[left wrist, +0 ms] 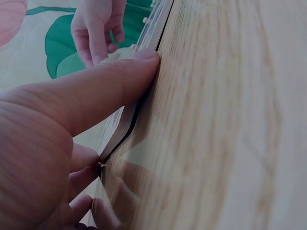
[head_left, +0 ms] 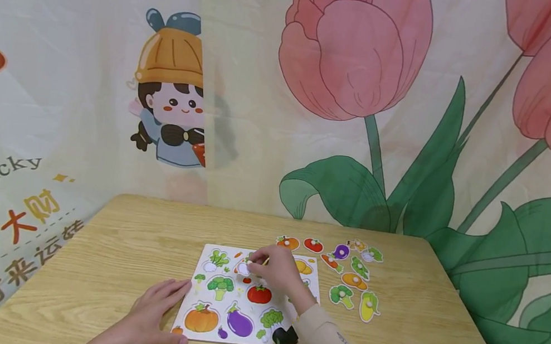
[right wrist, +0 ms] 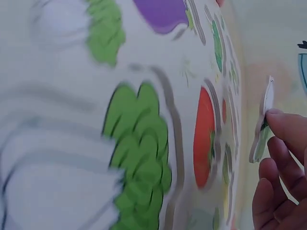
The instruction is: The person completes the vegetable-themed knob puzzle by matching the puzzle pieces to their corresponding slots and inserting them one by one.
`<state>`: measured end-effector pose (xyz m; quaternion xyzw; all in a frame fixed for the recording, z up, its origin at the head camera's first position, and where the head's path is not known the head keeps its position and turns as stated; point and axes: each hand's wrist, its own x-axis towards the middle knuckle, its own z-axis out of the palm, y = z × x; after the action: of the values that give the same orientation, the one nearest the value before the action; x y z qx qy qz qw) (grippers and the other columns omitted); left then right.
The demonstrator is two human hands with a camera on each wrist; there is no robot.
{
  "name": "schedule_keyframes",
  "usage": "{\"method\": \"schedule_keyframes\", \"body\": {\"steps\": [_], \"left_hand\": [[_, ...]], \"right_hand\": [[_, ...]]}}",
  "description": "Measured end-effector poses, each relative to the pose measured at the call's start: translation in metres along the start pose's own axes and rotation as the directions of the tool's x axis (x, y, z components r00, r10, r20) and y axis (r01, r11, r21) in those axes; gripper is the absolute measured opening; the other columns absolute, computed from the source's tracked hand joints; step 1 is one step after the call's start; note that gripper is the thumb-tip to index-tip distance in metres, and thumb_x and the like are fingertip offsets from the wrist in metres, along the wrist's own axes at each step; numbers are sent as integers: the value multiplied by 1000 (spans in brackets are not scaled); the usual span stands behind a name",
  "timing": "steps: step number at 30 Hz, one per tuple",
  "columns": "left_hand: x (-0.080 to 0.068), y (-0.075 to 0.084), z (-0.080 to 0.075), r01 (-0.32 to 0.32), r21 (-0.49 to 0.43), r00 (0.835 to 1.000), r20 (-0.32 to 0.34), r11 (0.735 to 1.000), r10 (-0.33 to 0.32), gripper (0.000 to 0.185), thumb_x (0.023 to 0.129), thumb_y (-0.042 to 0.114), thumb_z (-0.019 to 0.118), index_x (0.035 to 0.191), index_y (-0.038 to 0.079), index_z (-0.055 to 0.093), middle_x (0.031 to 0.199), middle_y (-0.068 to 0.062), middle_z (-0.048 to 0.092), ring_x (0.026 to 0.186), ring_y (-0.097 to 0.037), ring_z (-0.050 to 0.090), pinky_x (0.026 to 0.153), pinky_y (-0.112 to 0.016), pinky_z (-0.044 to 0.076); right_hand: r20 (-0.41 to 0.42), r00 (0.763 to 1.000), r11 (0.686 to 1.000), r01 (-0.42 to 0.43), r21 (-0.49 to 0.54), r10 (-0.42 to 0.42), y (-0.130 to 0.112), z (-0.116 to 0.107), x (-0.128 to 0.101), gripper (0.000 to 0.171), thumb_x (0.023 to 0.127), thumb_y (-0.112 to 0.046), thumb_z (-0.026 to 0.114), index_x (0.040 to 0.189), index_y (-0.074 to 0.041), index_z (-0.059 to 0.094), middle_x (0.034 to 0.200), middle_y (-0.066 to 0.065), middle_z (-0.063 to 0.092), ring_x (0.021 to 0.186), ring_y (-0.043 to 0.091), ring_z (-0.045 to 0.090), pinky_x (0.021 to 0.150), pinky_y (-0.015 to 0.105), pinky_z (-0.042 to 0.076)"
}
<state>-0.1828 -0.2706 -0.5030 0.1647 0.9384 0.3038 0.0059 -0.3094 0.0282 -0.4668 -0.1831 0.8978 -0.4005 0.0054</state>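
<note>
You sit at a wooden table [head_left: 121, 245] with a vegetable puzzle board [head_left: 191, 303] lying flat in front of you, its recesses printed with a pumpkin, an eggplant, a tomato, broccoli and other vegetables. Your left hand [head_left: 149, 321] rests flat against the board's left edge, fingers relaxed and extended, thumb pressed along the rim as the left wrist view shows. Your right hand [head_left: 277, 273] hovers over the upper middle of the board, fingertips pinching a small flat puzzle piece [right wrist: 263, 122] held on edge just above the surface. Loose pieces [head_left: 350, 281] lie scattered on the table just right of the board, including a corn cob, broccoli and two tomatoes. The board's visible recesses look empty, showing only printed pictures. The likely risks: the thin piece could slip from your fingertip pinch, or it could meet the wrong recess or arrive rotated and sit proud. If your left hand eases off, the board could slide on the smooth table as you press down. Your right sleeve [head_left: 328, 340] passes low over the board.
</note>
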Motion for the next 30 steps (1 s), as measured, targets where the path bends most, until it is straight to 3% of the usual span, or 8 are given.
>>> {"method": "schedule_keyframes", "body": {"steps": [12, 19, 30], "left_hand": [[0, -2, 1, -5, 7, 1000, -3, 1000, 5, 115, 72, 59, 92, 162, 6, 44, 164, -21, 41, 151, -52, 24, 111, -82, 21], [0, -2, 1, 0, -28, 1000, 6, 1000, 0, 114, 72, 56, 93, 162, 4, 43, 165, -21, 41, 152, -53, 22, 109, -84, 19], [0, -4, 0, -3, -21, 1000, 6, 1000, 3, 114, 73, 57, 92, 162, 6, 44, 165, -19, 41, 152, -52, 22, 110, -83, 19]], "right_hand": [[-14, 1000, 997, -5, 75, 6, -22, 38, 23, 5, 93, -18, 83, 97, -15, 83, 74, -9, 63, 63, 8, 53, 49, 22, 42], [-22, 998, 996, -63, 67, 64, -32, 53, 29, 2, 92, -20, 85, 91, -21, 83, 73, -10, 62, 72, 6, 51, 65, 22, 41], [-57, 985, 977, -150, 148, 160, -35, 71, 35, 2, 91, -21, 86, 93, -21, 84, 76, -9, 63, 73, 8, 53, 64, 23, 44]]}}
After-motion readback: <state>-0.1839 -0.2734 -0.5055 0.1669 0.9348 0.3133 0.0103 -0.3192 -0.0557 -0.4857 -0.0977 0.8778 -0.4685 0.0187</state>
